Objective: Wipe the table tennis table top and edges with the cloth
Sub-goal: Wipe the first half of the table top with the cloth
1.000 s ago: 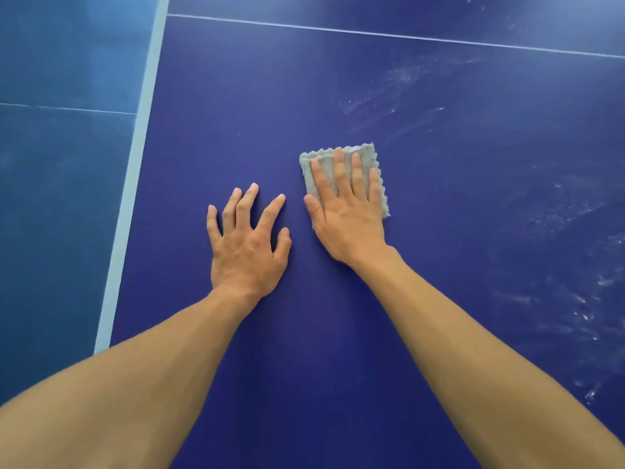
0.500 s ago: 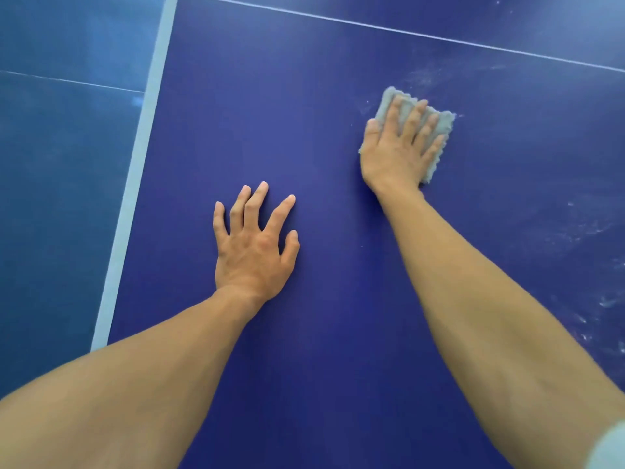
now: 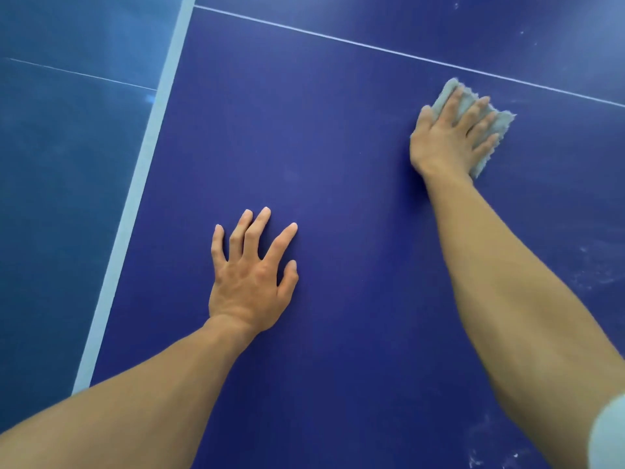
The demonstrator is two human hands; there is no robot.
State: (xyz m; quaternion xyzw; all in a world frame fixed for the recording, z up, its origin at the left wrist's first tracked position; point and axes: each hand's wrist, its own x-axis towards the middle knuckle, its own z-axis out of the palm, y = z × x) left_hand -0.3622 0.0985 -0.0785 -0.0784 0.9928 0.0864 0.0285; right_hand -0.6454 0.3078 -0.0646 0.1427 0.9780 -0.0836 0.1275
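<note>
The dark blue table tennis table top [image 3: 338, 164] fills most of the view. A folded grey cloth [image 3: 500, 126] lies flat on it at the upper right, just short of the thin white centre line [image 3: 372, 45]. My right hand [image 3: 449, 137] presses down on the cloth with straight, spread fingers and covers most of it. My left hand [image 3: 250, 275] rests flat on the bare table top nearer to me, fingers spread, holding nothing.
The table's pale white left edge band [image 3: 142, 170] runs diagonally down the left side. Beyond it lies a blue floor [image 3: 61, 164]. Whitish dust smears [image 3: 592, 265] mark the table surface at the right.
My right hand has slid the cloth away from me and to the right, up toward the centre line. My left hand has stayed planted in the same spot.
</note>
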